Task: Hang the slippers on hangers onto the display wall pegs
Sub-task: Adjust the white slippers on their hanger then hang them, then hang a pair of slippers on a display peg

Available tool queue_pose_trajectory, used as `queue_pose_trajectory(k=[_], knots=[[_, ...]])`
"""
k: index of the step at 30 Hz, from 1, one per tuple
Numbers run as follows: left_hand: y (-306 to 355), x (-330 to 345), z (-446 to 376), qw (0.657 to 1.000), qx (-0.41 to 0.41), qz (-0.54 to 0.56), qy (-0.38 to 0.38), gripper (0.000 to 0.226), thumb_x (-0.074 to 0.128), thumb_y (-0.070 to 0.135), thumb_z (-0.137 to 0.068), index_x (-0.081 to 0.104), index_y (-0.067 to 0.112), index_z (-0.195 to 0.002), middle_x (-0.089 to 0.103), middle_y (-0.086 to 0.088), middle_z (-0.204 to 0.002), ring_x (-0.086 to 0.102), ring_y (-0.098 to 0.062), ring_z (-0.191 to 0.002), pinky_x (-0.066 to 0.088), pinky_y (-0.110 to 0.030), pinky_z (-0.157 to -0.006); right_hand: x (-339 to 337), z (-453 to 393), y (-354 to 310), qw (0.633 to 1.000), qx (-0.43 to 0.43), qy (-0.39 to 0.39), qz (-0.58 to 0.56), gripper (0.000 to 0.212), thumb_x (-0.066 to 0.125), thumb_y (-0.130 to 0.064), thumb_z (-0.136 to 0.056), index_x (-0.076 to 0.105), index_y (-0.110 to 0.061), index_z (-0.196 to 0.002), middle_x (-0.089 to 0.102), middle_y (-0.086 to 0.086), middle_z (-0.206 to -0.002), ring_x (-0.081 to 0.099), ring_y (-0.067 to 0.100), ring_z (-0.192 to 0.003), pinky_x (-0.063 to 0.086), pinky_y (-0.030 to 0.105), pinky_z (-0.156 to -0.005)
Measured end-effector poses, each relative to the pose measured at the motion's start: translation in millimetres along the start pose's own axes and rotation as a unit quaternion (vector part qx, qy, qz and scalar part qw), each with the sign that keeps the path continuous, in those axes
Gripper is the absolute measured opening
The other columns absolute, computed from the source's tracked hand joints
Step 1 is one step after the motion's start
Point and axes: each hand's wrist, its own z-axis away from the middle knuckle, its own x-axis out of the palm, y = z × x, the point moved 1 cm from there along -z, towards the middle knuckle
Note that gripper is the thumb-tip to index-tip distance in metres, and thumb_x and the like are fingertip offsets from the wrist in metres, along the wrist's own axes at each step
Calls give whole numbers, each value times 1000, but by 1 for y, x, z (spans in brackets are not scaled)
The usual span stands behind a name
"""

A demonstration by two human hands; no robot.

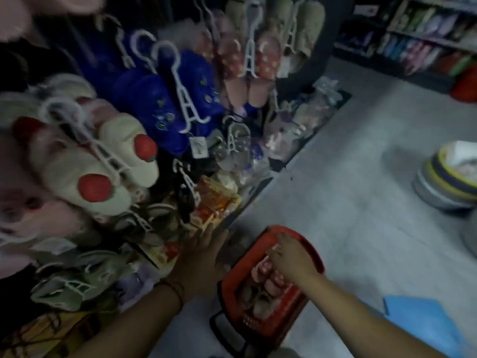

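Dim shop aisle, grey floor, display wall crowded with hung pairs, so stock within reach. Red basket on floor, parked close for refills. Right hand dipping into slippers there; fingers curled, grip too blurred to tell. Left hand flat, fingers straight, beside wall, probably steadying.

pink slippers lay piled in a red basket on the floor. on the wall hung cream pairs with red strawberries, blue pairs and spotted pairs, each on white hangers.
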Motion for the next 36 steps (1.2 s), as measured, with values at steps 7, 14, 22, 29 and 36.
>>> queue_pose_trajectory(k=[7, 14, 22, 29, 36], knots=[[56, 51, -58, 985, 44, -55, -157, 90, 52, 62, -96, -4, 36, -161, -17, -4, -168, -9, -31, -156, 13, -49, -124, 13, 13, 124, 995, 97, -2, -24, 55, 53, -40, -91, 50, -21, -142, 60, 9, -132, 60, 32, -118, 51, 42, -95], [94, 97, -116, 970, 77, -97, -209, 91, 41, 73, -89, 5, 30, -162, 0, -12, -169, 16, -36, -153, 21, -49, -122, 27, 4, 178, 980, 182, -46, -61, 50, 50, -43, -95, 48, -27, -142, 59, 5, -130, 58, 28, -117, 50, 41, -96], [94, 182, -222, 965, 108, -70, -230, 79, 44, 62, -92, 17, 32, -160, 24, -13, -162, 31, -35, -146, 27, -37, -116, 73, -68, 210, 952, 248, -49, -170, 27, 46, -43, -99, 56, -37, -123, 67, -8, -119, 66, 16, -106, 53, 36, -92], [61, 314, -331, 962, 88, -19, -259, 80, 62, 53, -90, 26, 35, -158, 37, -11, -156, 41, -33, -140, 36, -36, -114, 174, -170, 262, 894, 290, -25, -341, 7, 53, -38, -101, 55, -41, -96, 65, -11, -94, 66, 10, -87, 56, 31, -77], [21, 450, -409, 964, 77, -85, -239, 79, 59, 52, -90, 20, 40, -158, 41, -16, -147, 42, -39, -134, 35, -43, -113, 309, -267, 353, 918, 313, -79, -233, 54, 57, -36, -99, 43, -17, -148, 53, 8, -145, 56, 24, -121, 49, 34, -94]])
